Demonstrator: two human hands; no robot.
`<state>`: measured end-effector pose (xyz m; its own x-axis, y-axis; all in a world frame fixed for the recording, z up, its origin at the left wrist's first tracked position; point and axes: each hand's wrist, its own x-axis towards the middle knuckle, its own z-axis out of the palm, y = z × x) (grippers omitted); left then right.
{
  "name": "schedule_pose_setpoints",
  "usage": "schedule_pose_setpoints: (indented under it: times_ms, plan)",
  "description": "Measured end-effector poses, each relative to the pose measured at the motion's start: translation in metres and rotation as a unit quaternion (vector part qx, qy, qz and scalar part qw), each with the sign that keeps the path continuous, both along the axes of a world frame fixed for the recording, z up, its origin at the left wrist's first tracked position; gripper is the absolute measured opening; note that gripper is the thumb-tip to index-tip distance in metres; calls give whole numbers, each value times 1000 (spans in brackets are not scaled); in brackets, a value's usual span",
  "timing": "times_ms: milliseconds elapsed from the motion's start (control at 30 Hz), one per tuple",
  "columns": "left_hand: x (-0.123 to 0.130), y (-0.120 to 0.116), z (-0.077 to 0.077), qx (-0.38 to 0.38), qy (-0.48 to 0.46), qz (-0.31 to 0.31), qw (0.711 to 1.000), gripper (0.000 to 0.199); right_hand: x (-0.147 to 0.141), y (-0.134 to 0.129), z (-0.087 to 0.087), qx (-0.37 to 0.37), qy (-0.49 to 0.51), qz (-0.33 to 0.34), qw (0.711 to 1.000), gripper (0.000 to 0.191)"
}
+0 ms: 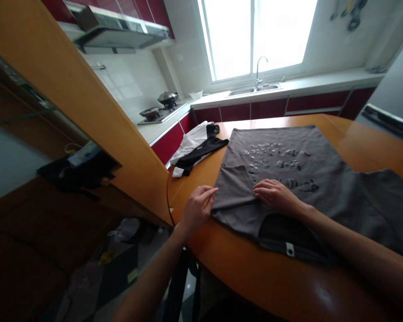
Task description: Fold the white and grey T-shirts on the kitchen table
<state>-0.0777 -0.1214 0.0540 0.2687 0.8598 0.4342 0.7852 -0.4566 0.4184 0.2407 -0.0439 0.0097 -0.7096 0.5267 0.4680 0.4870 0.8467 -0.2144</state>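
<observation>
A dark grey T-shirt (pixel 322 156) with shiny lettering lies flat on the wooden table (pixel 208 250), its neckline and white label toward me. One sleeve is folded in over the shirt's left side. At that folded left edge, my left hand (pixel 199 206) is closed, thumb and fingers pinching the cloth. My right hand (pixel 277 196) rests on the shirt beside the sleeve's hem, fingers together and curled down on the fabric. Its thumb is hidden. The other sleeve (pixel 392 197) stretches out to the right.
A heap of black and white clothes (pixel 201 145) lies at the table's far left edge. A wooden post (pixel 87 98) rises on the left. Behind the table are a stove (pixel 163 114) with pans, a counter with a sink (pixel 255 89), and a large appliance (pixel 394 89) at right.
</observation>
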Motion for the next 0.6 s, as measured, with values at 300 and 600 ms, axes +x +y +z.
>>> schedule_pose_setpoints:
  times_ms: [300,600]
  plan:
    - [54,182,-11,-101,119,-57,986,20,-2,-2,-1,-12,-17,-1,1000,18]
    - [70,199,-20,-56,149,-56,986,28,-4,-2,-2,-30,-24,-10,999,18]
